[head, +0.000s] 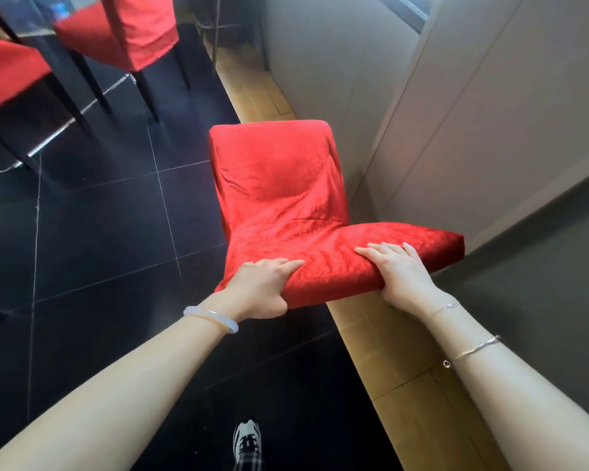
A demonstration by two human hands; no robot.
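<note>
In the middle of the view, near us, we see a chair (pixel 279 185) in a red fabric cover, its seat toward us and its back on the far side. It sits over the line where the dark tiled floor (pixel 99 215) meets a wooden strip (pixel 388 351) along the pale wall (pixel 456 130). We cannot see its legs.

The left hand (pixel 262 287) grips the near left corner of the seat. Its fingers (pixel 286 265) lie on top and the thumb is on the front face, bunching the cover between them. The right hand (pixel 398 273) holds the near edge of the seat further right. Its fingers (pixel 381 248) lie spread across the top and the palm wraps over the edge; the thumb is hidden from us. Both hands are closed on the chair and well apart along the same edge.

The left wrist carries a pale bangle (pixel 211 319). The right forearm has a thin silver bracelet (pixel 476 346), and a finer chain (pixel 442 309) sits at the wrist.

Far left, two more red-covered chairs (pixel 126 28) on dark legs stand on the tiles, blurred. At the near bottom edge, between the arms, we see one grey-and-white shoe (pixel 247 436) on the dark floor.
</note>
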